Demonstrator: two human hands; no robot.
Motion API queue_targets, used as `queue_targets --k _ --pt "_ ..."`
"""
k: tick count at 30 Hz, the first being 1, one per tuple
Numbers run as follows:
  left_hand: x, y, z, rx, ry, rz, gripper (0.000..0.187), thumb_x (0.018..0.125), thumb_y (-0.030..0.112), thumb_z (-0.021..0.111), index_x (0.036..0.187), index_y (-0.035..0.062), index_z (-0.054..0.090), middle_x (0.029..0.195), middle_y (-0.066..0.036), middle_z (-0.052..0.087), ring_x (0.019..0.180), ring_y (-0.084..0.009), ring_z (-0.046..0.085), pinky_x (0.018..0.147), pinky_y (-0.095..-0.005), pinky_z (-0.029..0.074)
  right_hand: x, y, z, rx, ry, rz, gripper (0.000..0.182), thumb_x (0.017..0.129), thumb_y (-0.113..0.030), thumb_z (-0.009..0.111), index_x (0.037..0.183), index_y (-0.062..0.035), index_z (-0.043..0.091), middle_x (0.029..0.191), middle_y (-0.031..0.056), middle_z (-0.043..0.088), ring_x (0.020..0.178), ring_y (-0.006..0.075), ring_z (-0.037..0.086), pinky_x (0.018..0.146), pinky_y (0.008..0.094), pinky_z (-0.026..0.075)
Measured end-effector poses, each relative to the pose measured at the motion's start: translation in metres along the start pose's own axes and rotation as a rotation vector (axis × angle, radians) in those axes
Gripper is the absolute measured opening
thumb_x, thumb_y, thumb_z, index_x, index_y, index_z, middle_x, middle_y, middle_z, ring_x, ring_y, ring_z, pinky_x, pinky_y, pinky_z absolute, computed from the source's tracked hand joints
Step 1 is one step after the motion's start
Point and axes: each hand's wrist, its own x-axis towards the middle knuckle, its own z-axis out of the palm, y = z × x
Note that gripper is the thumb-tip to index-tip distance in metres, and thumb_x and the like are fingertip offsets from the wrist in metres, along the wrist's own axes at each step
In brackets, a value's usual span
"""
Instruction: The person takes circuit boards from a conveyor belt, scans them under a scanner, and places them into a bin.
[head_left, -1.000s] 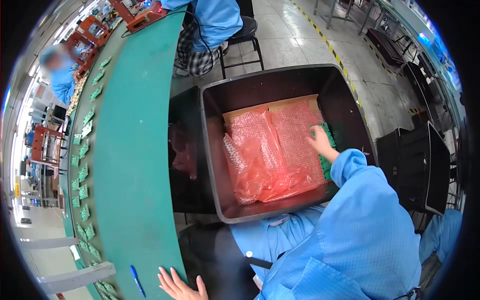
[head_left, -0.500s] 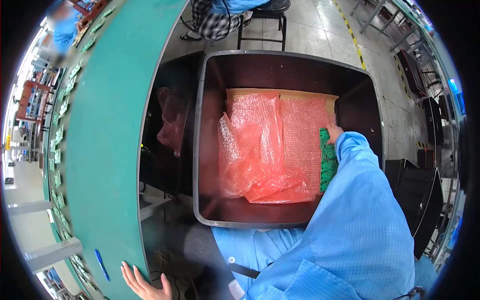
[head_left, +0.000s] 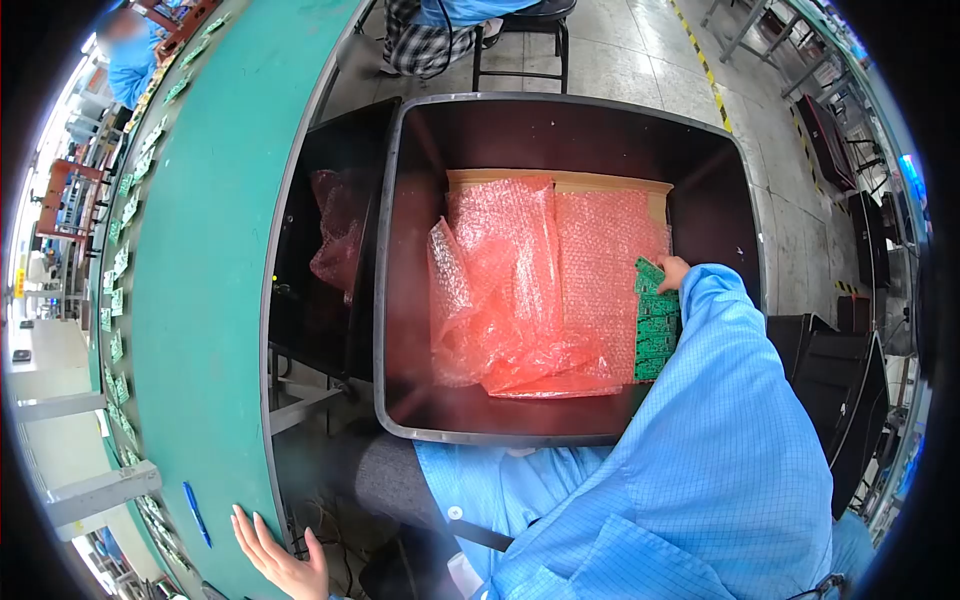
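My right hand [head_left: 673, 273] reaches into a dark bin [head_left: 560, 440], its fingers closed on the upper end of a green circuit board [head_left: 655, 320]. The board area lies along the bin's right side, on pink bubble wrap [head_left: 610, 250], and its top end sits slightly tilted. More crumpled pink bubble wrap [head_left: 505, 270] fills the middle and left, over a sheet of brown cardboard [head_left: 610, 182]. My left hand [head_left: 282, 562] rests with fingers spread on the edge of the green table [head_left: 205, 300], near a blue pen [head_left: 197, 514].
A second dark bin [head_left: 375, 200] holding pink wrap stands between the table and the first bin. Small green boards [head_left: 117, 300] line the table's far edge. A black stool [head_left: 520, 50] with a seated person is ahead; another person [head_left: 130, 65] works at upper left.
My right hand's fingers have closed on the top board, whose upper end has shifted and tilted. My left hand stays on the table edge; the view has shifted slightly.
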Motion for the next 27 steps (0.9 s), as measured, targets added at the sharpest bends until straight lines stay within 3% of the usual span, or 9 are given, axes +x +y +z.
queue_targets --k 8,13,15,17,20,23,25,27 --pt "-0.003 -0.004 0.003 0.005 0.031 -0.004 0.064 0.073 0.011 0.061 0.130 -0.0005 0.034 0.137 -0.020 0.034 0.126 -0.0397 0.032 0.102 -0.0474 0.028 -0.013 -0.011 -0.001 0.055 0.018 -0.025 0.056 0.047 -0.026 0.081 0.094 -0.0027 0.062 0.093 0.0198 0.063 0.089 0.0353 0.060 0.079 0.0412 0.047" --pt "-0.003 -0.005 -0.001 -0.002 0.073 0.007 0.063 0.073 0.013 0.062 0.129 -0.0002 0.035 0.136 -0.020 0.035 0.125 -0.0401 0.033 0.101 -0.0475 0.030 -0.015 -0.006 -0.003 0.302 0.061 0.007 0.050 0.053 -0.021 0.078 0.097 -0.0015 0.062 0.087 0.0162 0.065 0.083 0.0265 0.063 0.077 0.0349 0.048" --pt "-0.005 -0.011 0.002 -0.048 0.042 0.002 0.061 0.071 0.021 0.064 0.123 -0.0023 0.039 0.134 -0.023 0.036 0.124 -0.0449 0.032 0.100 -0.0518 0.030 -0.021 -0.014 -0.013 0.481 0.154 -0.038 0.050 0.056 -0.014 0.076 0.102 -0.0005 0.060 0.092 0.0150 0.064 0.083 0.0243 0.062 0.077 0.0354 0.047" --pt "-0.007 -0.013 0.000 -0.096 0.032 -0.012 0.065 0.071 0.027 0.065 0.124 -0.0001 0.040 0.135 -0.023 0.035 0.124 -0.0432 0.032 0.100 -0.0549 0.027 -0.027 -0.034 -0.029 0.588 0.213 0.015 0.048 0.061 -0.008 0.073 0.105 0.0014 0.057 0.089 0.0110 0.063 0.082 0.0188 0.059 0.075 0.0325 0.047" --pt "-0.013 -0.015 -0.003 -0.150 0.165 -0.043 0.067 0.071 0.035 0.066 0.125 0.0043 0.040 0.137 -0.024 0.030 0.125 -0.0417 0.030 0.099 -0.0578 0.026 -0.071 -0.122 -0.092 0.901 0.162 -0.171 0.049 0.067 -0.005 0.072 0.111 0.0000 0.052 0.096 0.0067 0.061 0.088 0.0150 0.058 0.080 0.0299 0.046" --pt "-0.006 0.004 -0.013 -0.516 0.467 -0.154 0.056 0.074 0.023 0.064 0.121 0.0011 0.044 0.132 -0.022 0.036 0.112 -0.0352 0.043 0.096 -0.0485 0.034 -0.136 -0.235 -0.160 0.953 0.153 -0.510 0.053 0.069 -0.005 0.071 0.117 -0.0006 0.048 0.103 0.0053 0.060 0.093 0.0123 0.056 0.083 0.0292 0.045" --pt "0.006 0.028 -0.020 -0.958 0.494 -0.290 0.044 0.075 0.014 0.061 0.115 0.0000 0.050 0.127 -0.019 0.044 0.107 -0.0281 0.049 0.093 -0.0373 0.038 -0.192 -0.317 -0.205 0.808 0.182 -0.717 0.052 0.071 -0.002 0.069 0.118 -0.0003 0.047 0.106 0.0052 0.058 0.097 0.0113 0.054 0.086 0.0276 0.044" --pt "0.017 0.048 -0.030 -1.680 0.034 -0.354 0.047 0.085 0.029 0.054 0.120 -0.0015 0.046 0.123 -0.016 0.048 0.105 -0.0237 0.051 0.091 -0.0340 0.041 -0.248 -0.399 -0.236 0.622 0.334 -1.166 0.033 0.066 0.004 0.070 0.092 -0.0052 0.052 0.091 0.0077 0.057 0.086 0.0163 0.056 0.074 0.0281 0.046"
